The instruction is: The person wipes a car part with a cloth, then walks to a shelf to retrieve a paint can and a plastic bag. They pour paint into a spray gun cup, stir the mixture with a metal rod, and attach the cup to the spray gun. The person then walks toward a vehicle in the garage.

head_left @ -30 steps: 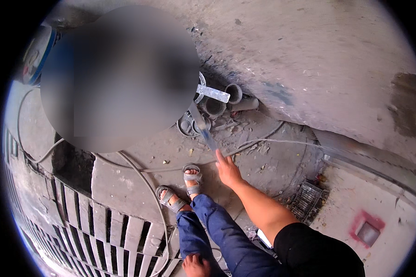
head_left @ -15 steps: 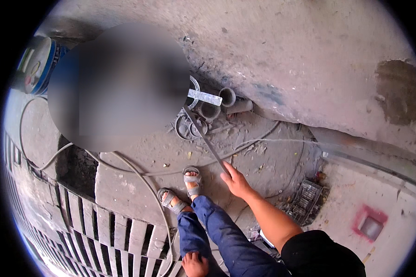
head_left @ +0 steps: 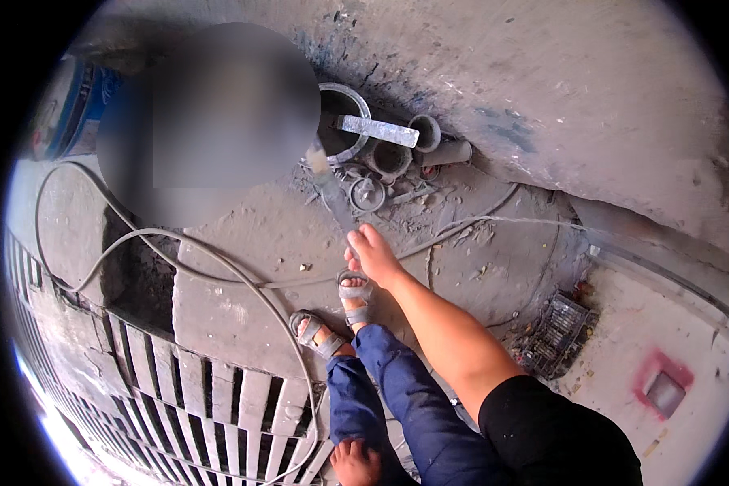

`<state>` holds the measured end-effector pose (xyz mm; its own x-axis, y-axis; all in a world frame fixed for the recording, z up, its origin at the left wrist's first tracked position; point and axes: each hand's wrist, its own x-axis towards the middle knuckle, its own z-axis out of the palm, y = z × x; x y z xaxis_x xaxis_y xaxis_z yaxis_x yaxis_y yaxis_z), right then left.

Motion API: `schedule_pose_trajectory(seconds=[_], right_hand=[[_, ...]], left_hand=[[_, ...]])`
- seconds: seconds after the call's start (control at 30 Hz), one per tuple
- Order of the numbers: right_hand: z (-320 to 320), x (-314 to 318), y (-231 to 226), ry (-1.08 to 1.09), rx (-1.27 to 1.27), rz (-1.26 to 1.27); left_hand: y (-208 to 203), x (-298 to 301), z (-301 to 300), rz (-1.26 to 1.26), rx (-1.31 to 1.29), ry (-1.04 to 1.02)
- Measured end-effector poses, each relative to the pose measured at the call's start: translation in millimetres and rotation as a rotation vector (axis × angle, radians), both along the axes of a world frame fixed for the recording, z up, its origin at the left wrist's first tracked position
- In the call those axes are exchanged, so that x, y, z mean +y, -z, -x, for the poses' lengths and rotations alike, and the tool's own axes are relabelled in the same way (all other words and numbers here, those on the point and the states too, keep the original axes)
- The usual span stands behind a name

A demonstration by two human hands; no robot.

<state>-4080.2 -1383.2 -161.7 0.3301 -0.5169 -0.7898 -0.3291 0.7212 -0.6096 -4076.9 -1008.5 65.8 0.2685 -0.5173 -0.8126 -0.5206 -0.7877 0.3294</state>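
Our right hand (head_left: 374,255), swung left toward sandals (head_left: 356,311), grips flat bar (head_left: 334,198) by near end (best hold; likely stiff, light); left hand (head_left: 355,464) on trousers (head_left: 353,401), grip unclear.

Long flat tool (head_left: 332,201) in right hand (head_left: 373,255) was motion-smeared; tip contact unreadable. Blur patch (head_left: 219,121) masked the left part of the bucket (head_left: 367,121) near floor's (head_left: 243,312) far edge. Frame bottom clipped left hand (head_left: 355,462).
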Motion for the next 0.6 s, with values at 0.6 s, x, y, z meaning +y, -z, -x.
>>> schedule_pose_trajectory(seconds=[0.6], right_hand=[[62.0,107.1,-30.2,0.143,0.187,-0.098]], left_hand=[[-4.3,-8.1,-9.9,-0.008,0.025,0.010]])
